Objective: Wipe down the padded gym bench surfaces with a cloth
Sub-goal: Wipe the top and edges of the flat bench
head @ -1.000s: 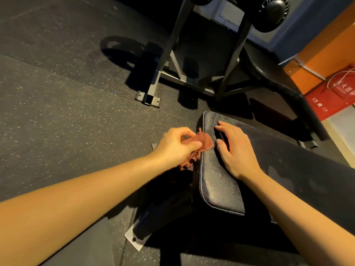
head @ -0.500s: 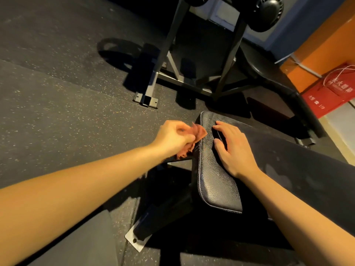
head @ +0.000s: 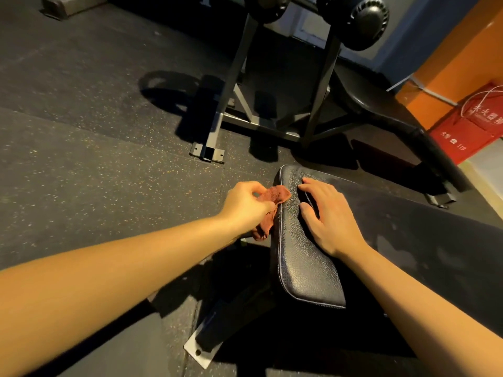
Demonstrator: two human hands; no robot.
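A black padded bench [head: 304,257] with a cracked leather texture runs from the centre toward the lower right. My left hand [head: 246,206] grips a reddish-brown cloth [head: 272,202] against the bench's left edge near its far corner; part of the cloth hangs down beside the pad. My right hand [head: 329,216] rests flat on top of the pad just right of the cloth, fingers spread.
A metal rack [head: 236,99] with round black weights [head: 367,23] stands on the speckled rubber floor beyond the bench. Another dark bench [head: 394,126] slants at the right. A red box [head: 471,126] sits by the orange wall. The bench's foot plate [head: 198,349] lies below.
My left hand slid the cloth along the bench's left edge toward the far corner, then slightly back. My right hand stayed flat on the pad.
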